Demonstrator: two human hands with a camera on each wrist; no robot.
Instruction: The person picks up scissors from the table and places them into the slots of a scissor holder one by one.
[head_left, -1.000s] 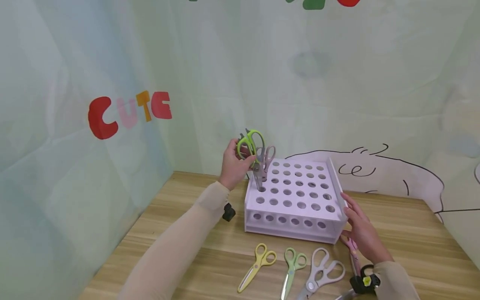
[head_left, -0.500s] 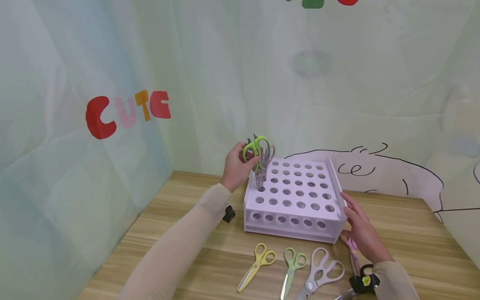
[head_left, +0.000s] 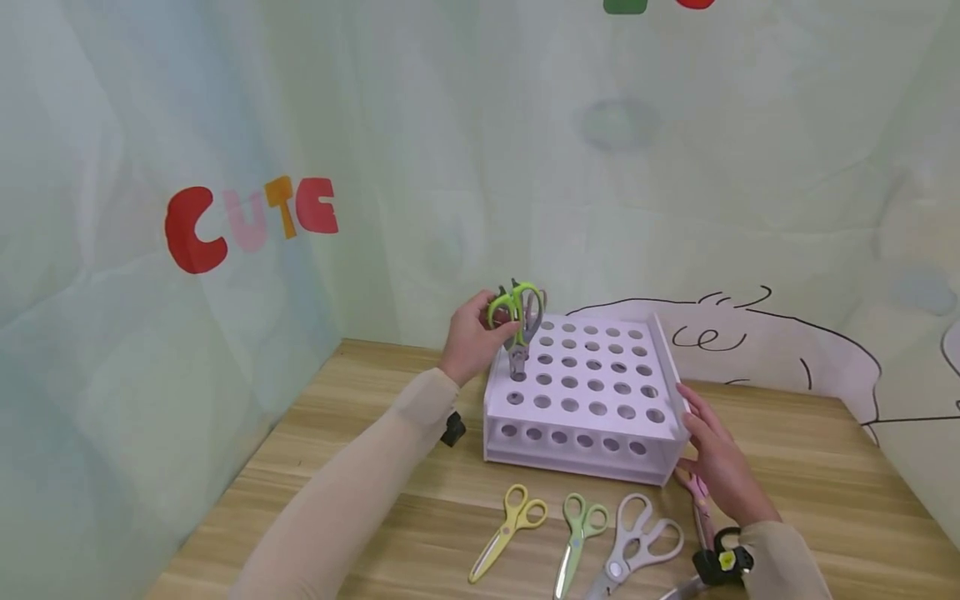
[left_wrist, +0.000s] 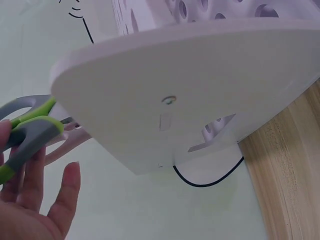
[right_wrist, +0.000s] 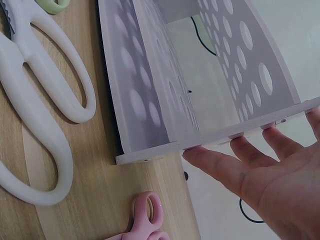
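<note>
My left hand (head_left: 472, 342) pinches the green-and-grey scissors (head_left: 518, 315) by the handles. Their blades point down at a hole in the left column of the white rack (head_left: 570, 422), second row from the front. Just behind them, overlapped in the head view, stands a pinkish pair of scissors (left_wrist: 70, 141). Along the rack's right side panel, my right hand (head_left: 720, 462) rests with fingers extended; its fingertips (right_wrist: 192, 154) touch the panel from outside in the right wrist view.
Yellow scissors (head_left: 512, 522), light green scissors (head_left: 576, 533) and white scissors (head_left: 617, 569) lie in front of the rack on the wooden table (head_left: 375, 533). Pink scissors (head_left: 699, 497) lie partly under my right hand. A printed cloth (head_left: 450, 167) hangs behind the table.
My left hand has moved slightly right and down, bringing the green-and-grey scissors lower and more upright over the hole. My right hand stays on the side panel.
</note>
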